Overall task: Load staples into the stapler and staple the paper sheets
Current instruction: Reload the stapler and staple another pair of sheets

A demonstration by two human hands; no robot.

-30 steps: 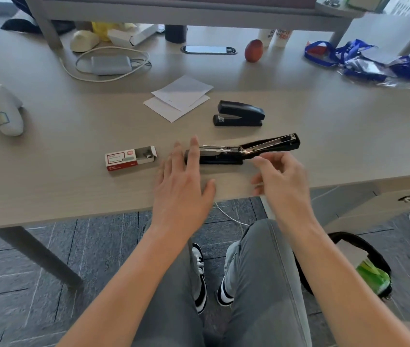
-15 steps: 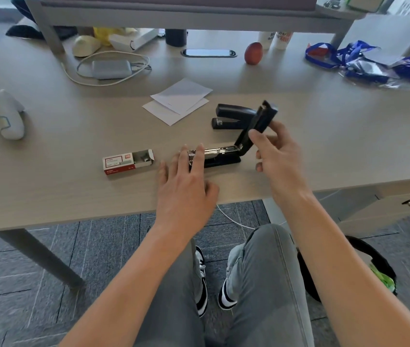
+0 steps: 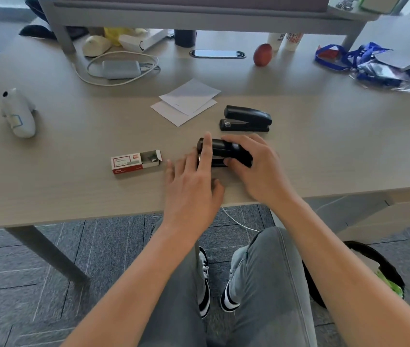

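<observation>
1. The black plastic desk stapler [image 3: 226,152] lies near the front edge of the pale wood-grain bench [image 3: 73,146], its lid down.
2. The right hand [image 3: 256,169] is clamped over its top and rear; the left hand [image 3: 193,186] rests open, fingers spread, one fingertip steadying the nose.
3. To seat the lid well, press straight down and brace the nose so the stapler cannot skid.
4. The red-and-white cardboard staple box [image 3: 135,162] lies open just leftward.
5. The white paper sheets [image 3: 186,102] and a second black stapler [image 3: 246,118] lie deeper in, with bare bench between.
</observation>
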